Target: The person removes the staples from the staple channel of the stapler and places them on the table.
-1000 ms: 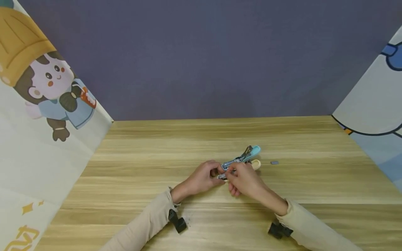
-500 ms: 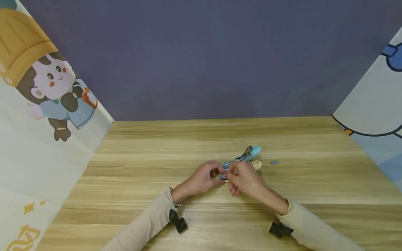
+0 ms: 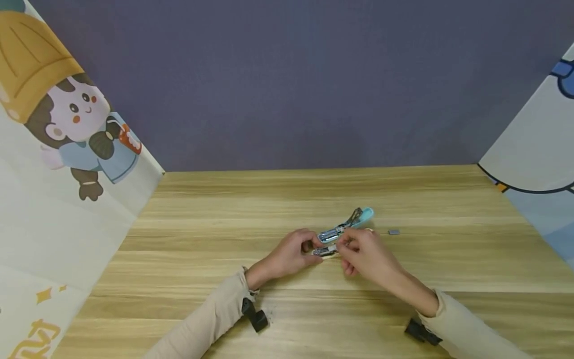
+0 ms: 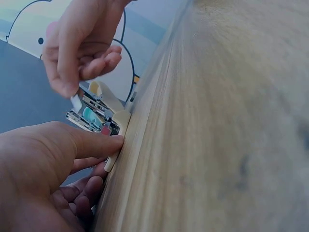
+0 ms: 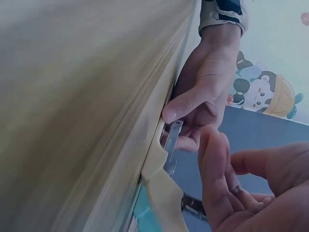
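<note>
A cream stapler (image 3: 326, 252), opened up, lies on the table with its metal staple channel showing. My left hand (image 3: 289, 254) grips its front end, thumb on the near side, as the left wrist view also shows. Over the stapler's middle, my right hand (image 3: 368, 255) pinches a small silvery piece (image 4: 76, 102), which looks like a strip of staples, between thumb and forefinger. Part of the cream stapler is covered by that hand in the head view. Just behind lies a light blue stapler (image 3: 367, 215), also opened, its metal parts raised.
A small grey strip of staples (image 3: 393, 232) lies on the wooden table (image 3: 224, 209) right of the staplers. A dark panel (image 3: 287, 89) stands along the table's back edge, with printed cartoon walls on both sides.
My right hand has shifted right along the cream stapler, uncovering more of its front channel and of the light blue stapler. My left hand has stayed in place.
</note>
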The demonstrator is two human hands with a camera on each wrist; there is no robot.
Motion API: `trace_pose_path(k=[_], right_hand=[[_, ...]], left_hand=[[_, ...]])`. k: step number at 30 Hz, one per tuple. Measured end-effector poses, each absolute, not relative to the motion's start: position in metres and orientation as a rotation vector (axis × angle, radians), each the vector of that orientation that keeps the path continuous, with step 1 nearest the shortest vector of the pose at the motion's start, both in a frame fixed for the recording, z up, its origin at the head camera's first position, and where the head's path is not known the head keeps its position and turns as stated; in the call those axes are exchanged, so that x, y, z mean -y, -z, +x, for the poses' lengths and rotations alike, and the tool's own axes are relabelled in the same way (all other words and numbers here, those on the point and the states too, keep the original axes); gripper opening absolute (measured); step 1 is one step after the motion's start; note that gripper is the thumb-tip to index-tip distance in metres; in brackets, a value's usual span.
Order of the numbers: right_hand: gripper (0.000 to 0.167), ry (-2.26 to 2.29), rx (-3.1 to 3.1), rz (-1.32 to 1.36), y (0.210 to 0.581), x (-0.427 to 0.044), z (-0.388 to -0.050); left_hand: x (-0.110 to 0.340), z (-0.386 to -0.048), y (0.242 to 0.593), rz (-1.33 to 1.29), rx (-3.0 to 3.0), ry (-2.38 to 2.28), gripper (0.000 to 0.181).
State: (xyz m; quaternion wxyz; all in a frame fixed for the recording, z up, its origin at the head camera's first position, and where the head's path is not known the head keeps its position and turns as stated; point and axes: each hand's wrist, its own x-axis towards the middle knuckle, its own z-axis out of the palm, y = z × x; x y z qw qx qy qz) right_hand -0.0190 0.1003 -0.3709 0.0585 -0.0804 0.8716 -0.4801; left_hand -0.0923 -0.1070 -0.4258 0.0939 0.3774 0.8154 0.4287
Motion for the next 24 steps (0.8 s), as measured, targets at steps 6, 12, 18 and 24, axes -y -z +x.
trace_pose_path(k=[6, 12, 18, 24], right_hand=[[0.008, 1.481, -2.675, -0.214, 0.365, -0.116, -0.005], [0.007, 1.505, -2.692, -0.182, 0.358, -0.133, 0.007], [0.007, 1.477, -2.770, -0.181, 0.350, -0.152, 0.012], [0.013, 1.390, -2.932, -0.185, 0.342, -0.176, 0.004]], left_hand=[[0.108, -0.091, 0.425, 1.116, -2.417, -1.275, 0.020], [0.109, -0.092, 0.426, 1.133, -2.410, -1.263, 0.021], [0.109, -0.091, 0.426, 1.127, -2.409, -1.254, 0.021], [0.110, -0.093, 0.426, 1.116, -2.399, -1.250, 0.022]])
